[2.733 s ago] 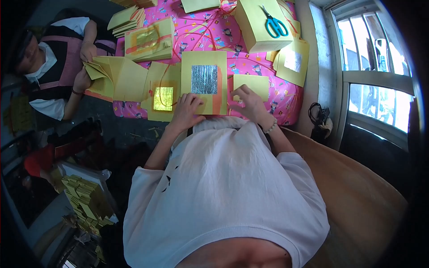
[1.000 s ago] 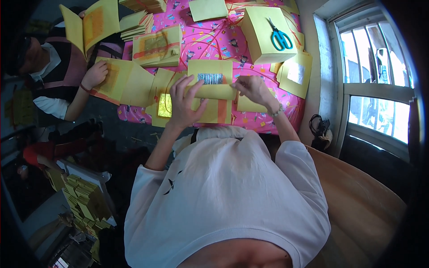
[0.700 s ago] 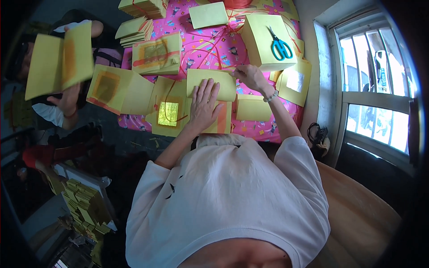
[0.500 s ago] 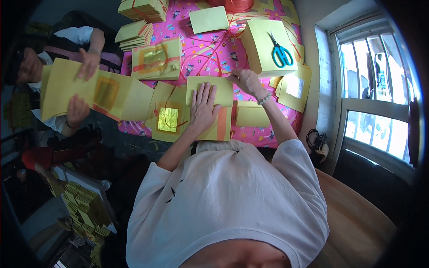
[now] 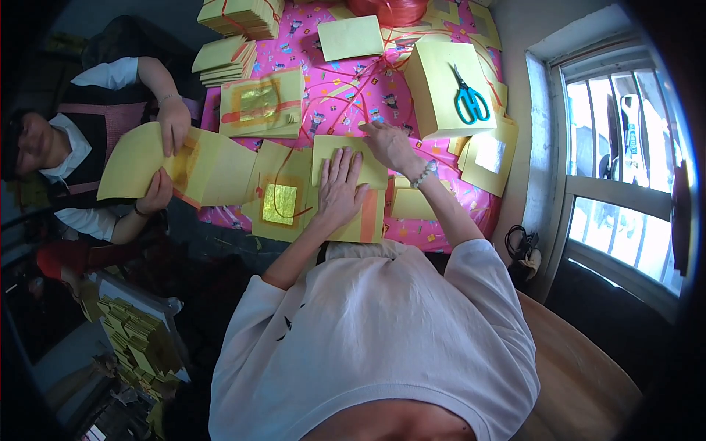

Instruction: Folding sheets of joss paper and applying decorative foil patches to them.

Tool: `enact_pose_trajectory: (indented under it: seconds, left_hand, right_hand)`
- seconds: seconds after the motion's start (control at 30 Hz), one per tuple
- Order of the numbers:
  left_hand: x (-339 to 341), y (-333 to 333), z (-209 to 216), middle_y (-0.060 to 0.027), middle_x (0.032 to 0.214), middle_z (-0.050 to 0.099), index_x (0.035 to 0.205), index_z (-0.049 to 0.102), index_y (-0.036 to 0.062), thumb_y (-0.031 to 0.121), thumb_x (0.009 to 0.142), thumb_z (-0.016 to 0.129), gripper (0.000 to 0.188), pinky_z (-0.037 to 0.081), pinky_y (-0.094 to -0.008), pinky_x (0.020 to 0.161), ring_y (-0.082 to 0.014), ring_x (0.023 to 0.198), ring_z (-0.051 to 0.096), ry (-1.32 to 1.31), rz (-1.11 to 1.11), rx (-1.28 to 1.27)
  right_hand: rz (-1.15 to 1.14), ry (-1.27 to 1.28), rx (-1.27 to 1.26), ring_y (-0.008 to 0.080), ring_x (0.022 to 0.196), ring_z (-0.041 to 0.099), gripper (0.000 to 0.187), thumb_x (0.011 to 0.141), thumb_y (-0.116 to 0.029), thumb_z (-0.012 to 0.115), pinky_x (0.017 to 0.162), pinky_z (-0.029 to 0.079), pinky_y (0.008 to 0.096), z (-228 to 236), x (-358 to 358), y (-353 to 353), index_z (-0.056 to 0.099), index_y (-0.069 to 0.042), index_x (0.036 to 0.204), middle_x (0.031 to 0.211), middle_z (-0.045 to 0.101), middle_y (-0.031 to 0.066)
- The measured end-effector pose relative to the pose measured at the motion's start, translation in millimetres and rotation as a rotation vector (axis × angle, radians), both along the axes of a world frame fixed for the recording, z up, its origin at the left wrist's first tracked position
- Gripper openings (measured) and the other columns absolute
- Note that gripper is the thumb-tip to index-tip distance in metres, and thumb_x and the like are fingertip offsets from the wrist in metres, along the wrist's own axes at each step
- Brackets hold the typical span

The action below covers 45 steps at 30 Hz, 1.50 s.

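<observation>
My left hand (image 5: 341,192) lies flat, fingers outstretched, on a folded sheet of yellow paper (image 5: 375,170). Beneath that fold, a yellow sheet with an orange strip (image 5: 368,220) shows at the table's near edge. My right hand (image 5: 393,147), with a beaded bracelet at the wrist, is at the fold's far right corner. Its fingers are bent and close together, the tips beside a thin red ribbon (image 5: 364,110); whatever they pinch is too small to make out. Left of my hands lies another yellow sheet with a shiny gold square (image 5: 280,203).
Teal-handled scissors (image 5: 469,101) rest on a tall yellow paper stack (image 5: 441,81). Several paper bundles (image 5: 243,15) and a red ribbon roll (image 5: 388,10) stand toward the back. At the left, a co-worker's hands (image 5: 173,128) hold a long yellow sheet (image 5: 136,165). A barred window (image 5: 621,147) is at the right.
My right hand has moved slightly left along the fold's far edge and turned flatter. My left hand stays on the paper. The co-worker's hands have shifted right along their sheet.
</observation>
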<state>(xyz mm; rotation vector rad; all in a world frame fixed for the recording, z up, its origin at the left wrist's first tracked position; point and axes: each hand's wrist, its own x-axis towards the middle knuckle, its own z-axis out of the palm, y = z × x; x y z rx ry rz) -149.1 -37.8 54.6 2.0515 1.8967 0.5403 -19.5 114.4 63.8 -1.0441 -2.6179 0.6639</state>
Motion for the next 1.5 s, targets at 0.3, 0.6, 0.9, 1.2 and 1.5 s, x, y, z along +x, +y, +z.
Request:
enact_pose_trajectory:
  seconds: [0.3, 0.6, 0.9, 1.2, 1.5]
  left_hand:
    - [0.0, -0.5, -2.1, -0.0227, 0.153, 0.027, 0.147, 0.031, 0.0015, 0.036, 0.091, 0.053, 0.069, 0.014, -0.0530, 0.116, -0.0380, 0.144, 0.022, -0.003, 0.005, -0.013]
    - [0.4, -0.5, -0.8, -0.0232, 0.153, 0.026, 0.147, 0.030, 0.0018, 0.035, 0.092, 0.052, 0.068, 0.014, -0.0531, 0.116, -0.0386, 0.144, 0.021, -0.016, 0.001, -0.017]
    - [-0.6, 0.0, -5.4, -0.0232, 0.153, 0.027, 0.147, 0.032, 0.0021, 0.035, 0.090, 0.054, 0.069, 0.013, -0.0533, 0.116, -0.0379, 0.144, 0.020, -0.009, 0.000, -0.012]
    - [0.2, 0.2, -9.6, -0.0230, 0.154, 0.024, 0.148, 0.029, 0.0032, 0.036, 0.092, 0.051, 0.069, 0.012, -0.0544, 0.116, -0.0381, 0.145, 0.018, 0.007, -0.007, -0.037]
    - [-1.9, -2.1, -16.5, -0.0215, 0.156, 0.019, 0.151, 0.024, 0.0040, 0.036, 0.091, 0.053, 0.073, 0.012, -0.0548, 0.116, -0.0372, 0.146, 0.016, 0.034, -0.001, -0.036]
  right_hand:
    - [0.124, -0.089, -0.097, 0.0342, 0.094, 0.065, 0.034, 0.082, -0.009, 0.062, 0.080, 0.053, 0.0426, -5.3, -13.9, -6.1, 0.060, -0.003, 0.115, 0.103, 0.066, 0.0182]
    - [0.095, -0.031, -0.032, 0.0337, 0.085, 0.067, 0.035, 0.076, -0.012, 0.068, 0.073, 0.054, 0.0426, -18.2, -14.2, -6.6, 0.061, -0.005, 0.110, 0.092, 0.067, 0.0152]
    - [0.173, -0.006, -0.063, 0.0332, 0.095, 0.065, 0.035, 0.085, -0.009, 0.060, 0.081, 0.053, 0.0408, -20.4, -16.6, -5.9, 0.057, -0.005, 0.120, 0.107, 0.064, 0.0158]
    - [0.132, -0.078, -0.170, 0.0336, 0.098, 0.065, 0.041, 0.078, -0.013, 0.067, 0.080, 0.053, 0.0441, -18.9, -15.9, -3.0, 0.057, -0.008, 0.118, 0.109, 0.064, 0.0165]
    - [-0.339, 0.263, 0.039, 0.0341, 0.082, 0.061, 0.038, 0.081, -0.016, 0.073, 0.075, 0.052, 0.0410, 12.0, 29.4, -64.9, 0.053, -0.001, 0.110, 0.095, 0.058, 0.0164]
